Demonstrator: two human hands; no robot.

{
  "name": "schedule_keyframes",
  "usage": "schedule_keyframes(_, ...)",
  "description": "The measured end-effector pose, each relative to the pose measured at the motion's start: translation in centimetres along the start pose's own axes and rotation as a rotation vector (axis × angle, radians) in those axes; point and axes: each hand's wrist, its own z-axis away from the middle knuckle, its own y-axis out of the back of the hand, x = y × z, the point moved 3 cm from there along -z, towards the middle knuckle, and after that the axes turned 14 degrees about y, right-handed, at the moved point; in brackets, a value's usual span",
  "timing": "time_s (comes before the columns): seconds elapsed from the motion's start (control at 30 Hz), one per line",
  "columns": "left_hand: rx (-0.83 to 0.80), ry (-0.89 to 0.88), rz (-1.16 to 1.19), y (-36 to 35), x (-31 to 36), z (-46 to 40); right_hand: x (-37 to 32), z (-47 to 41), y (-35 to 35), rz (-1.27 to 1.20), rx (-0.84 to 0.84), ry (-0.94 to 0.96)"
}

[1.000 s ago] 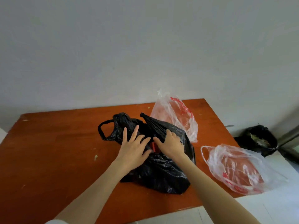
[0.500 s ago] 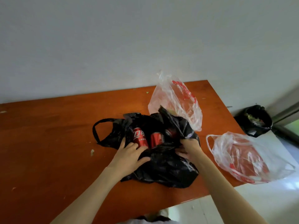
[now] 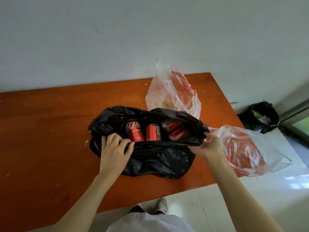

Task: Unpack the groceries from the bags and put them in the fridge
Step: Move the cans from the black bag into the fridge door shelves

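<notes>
Inside black bag (image 3: 155, 158), red cans (image 3: 151, 132), hands gripping rim

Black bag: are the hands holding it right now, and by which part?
Yes. The left hand grips the black bag at the near left rim of its mouth; the right hand pinches the right rim, holding it open over the red cans.

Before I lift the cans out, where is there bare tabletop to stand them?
Bare: the wide stretch of orange table left of the black bag. Crowded: the right end, where two clear bags flank it.
</notes>
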Motion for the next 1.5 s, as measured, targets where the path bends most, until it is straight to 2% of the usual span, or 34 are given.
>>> schedule_keyframes(0.2,-0.023,0.14,0.151,-0.4,0.7,0.9,-0.5,-0.3,1.3,0.119,-0.095,0.027)
schedule_keyframes(0.3,-0.064,0.148,0.048,-1.3,1.2,2.9,0.2,-1.1,3.0,0.336,-0.19,-0.002)
schedule_keyframes(0.37,-0.158,0.236,-0.033,-2.1,1.1,4.3,0.5,-1.3,3.8,0.547,-0.229,0.022)
schedule_keyframes(0.47,-0.276,0.298,-0.079,-2.9,0.9,6.3,0.5,-2.2,5.2,0.802,-0.109,0.065)
schedule_keyframes(0.57,-0.324,0.419,0.0,-3.1,0.4,7.3,0.0,-2.7,6.5,1.21,0.071,0.226)
schedule_keyframes(0.63,-0.365,0.571,0.11,-3.3,0.0,7.4,0.2,-3.0,7.4,1.209,0.111,0.188)
schedule_keyframes(0.73,-0.378,0.708,0.29,-3.6,0.0,7.5,0.2,-2.8,7.9,1.059,0.129,0.095)
schedule_keyframes(0.83,-0.502,0.816,0.428,-3.9,1.0,7.5,-0.3,-2.3,9.0,0.957,0.153,0.026)
schedule_keyframes(0.97,-0.677,0.509,0.094,-4.9,3.3,7.2,-0.1,-1.5,9.9,0.588,0.198,-0.139)
schedule_keyframes(1.07,-0.733,0.415,0.066,-5.7,4.2,7.3,0.3,-1.3,9.5,0.26,0.251,-0.117)
schedule_keyframes(1.23,-0.59,0.259,0.068,-5.1,4.3,8.2,1.1,-2.5,10.2,0.019,0.234,-0.105)
schedule_keyframes(1.3,-0.511,0.14,0.12,-4.8,4.2,8.5,1.1,-3.2,10.4,-0.01,0.211,0.036)
schedule_keyframes(1.33,-0.482,0.072,0.142,-4.8,4.2,8.7,0.8,-3.7,10.4,0.046,0.167,0.148)
schedule_keyframes(1.4,-0.449,-0.047,0.156,-5.0,4.0,9.2,0.4,-3.5,10.5,0.342,0.057,0.42)
schedule_keyframes(1.5,-0.466,-0.114,0.13,-4.8,4.2,9.9,0.8,-2.2,10.4,1.064,-0.163,0.641)
